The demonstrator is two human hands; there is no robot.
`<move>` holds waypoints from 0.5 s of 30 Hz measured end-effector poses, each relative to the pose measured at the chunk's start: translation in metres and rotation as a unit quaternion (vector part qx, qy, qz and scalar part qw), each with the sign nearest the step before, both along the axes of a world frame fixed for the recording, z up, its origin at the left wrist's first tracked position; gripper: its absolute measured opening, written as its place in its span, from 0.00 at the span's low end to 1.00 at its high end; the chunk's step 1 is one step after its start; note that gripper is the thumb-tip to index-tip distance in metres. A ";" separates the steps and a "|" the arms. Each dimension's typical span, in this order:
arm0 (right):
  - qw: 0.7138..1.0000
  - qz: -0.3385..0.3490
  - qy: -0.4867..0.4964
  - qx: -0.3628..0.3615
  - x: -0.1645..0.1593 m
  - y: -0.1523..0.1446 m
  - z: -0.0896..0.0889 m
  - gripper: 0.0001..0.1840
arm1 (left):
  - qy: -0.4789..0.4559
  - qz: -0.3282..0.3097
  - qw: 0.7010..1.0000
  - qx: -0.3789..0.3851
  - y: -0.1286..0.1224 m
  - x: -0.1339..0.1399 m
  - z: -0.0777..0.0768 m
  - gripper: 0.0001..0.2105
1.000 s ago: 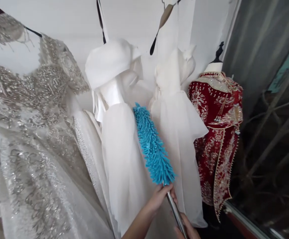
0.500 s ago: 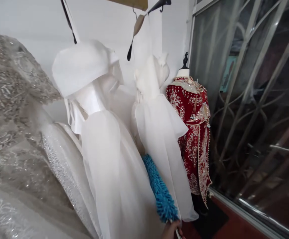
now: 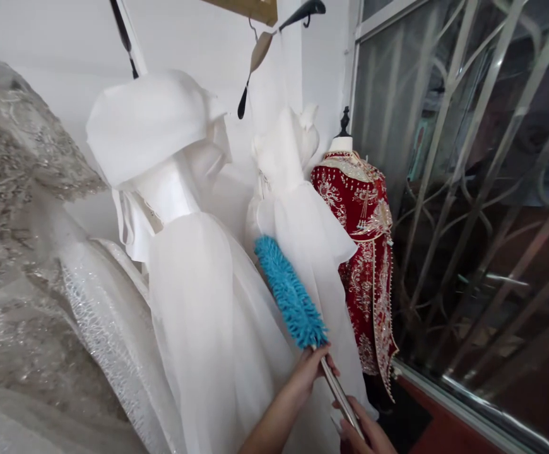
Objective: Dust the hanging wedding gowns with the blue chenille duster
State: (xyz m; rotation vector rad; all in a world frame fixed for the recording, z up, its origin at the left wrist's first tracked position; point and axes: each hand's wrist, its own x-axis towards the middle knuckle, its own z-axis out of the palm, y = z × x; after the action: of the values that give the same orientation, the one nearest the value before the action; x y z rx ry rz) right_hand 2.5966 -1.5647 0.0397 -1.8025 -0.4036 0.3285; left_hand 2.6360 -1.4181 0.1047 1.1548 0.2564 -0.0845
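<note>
Since half a second ago the fluffy blue microfibre duster head [image 3: 289, 292] has risen from low in the view to lie between the two hanging white organza dresses, and both hands have come back into view. The left hand [image 3: 313, 367] is clenched around the thin metal handle [image 3: 339, 391] just below the duster head; the right hand [image 3: 368, 434] grasps the same handle nearer its end, at the bottom edge of the view, where its fingers are partly cut off.

The duster's tip touches the near-left white dress [image 3: 203, 302] and lies just beside the ruffled white dress [image 3: 303, 233] to its right. A red velvet robe with gold embroidery [image 3: 364, 252] stands on a mannequin further right, near the barred window [image 3: 468, 189]. A silver beaded gown [image 3: 23, 252] fills the left side.

The likely risks: the duster's loops could catch on the sheer fabric and pull a thread, a hard sweep could swing a dress off its hanger [image 3: 260, 53], or a stroke going too far right could snag the robe's beaded trim.
</note>
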 end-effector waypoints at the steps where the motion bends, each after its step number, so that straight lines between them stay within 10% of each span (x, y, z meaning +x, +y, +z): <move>1: 1.000 0.013 0.002 -0.003 0.005 0.001 0.013 0.29 | -0.020 0.003 1.000 0.004 0.000 0.004 0.016 0.22; 8: 0.998 0.053 0.006 0.028 0.044 -0.008 0.081 0.30 | -0.148 -0.055 0.986 0.054 -0.010 0.032 0.095 0.20; 11: 0.997 0.059 0.020 0.036 0.066 -0.020 0.077 0.29 | -0.143 -0.032 0.988 0.049 -0.021 0.051 0.086 0.21; 15: 0.999 0.023 0.000 0.049 0.092 -0.044 0.040 0.26 | -0.073 0.018 0.997 0.011 -0.039 0.075 0.037 0.23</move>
State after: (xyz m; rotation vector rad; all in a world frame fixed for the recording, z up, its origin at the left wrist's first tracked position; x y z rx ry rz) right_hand 2.6887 -1.6087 0.0794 -1.6989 -0.4556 0.3351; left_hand 2.7109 -1.4576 0.1414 1.1728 0.1480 0.0349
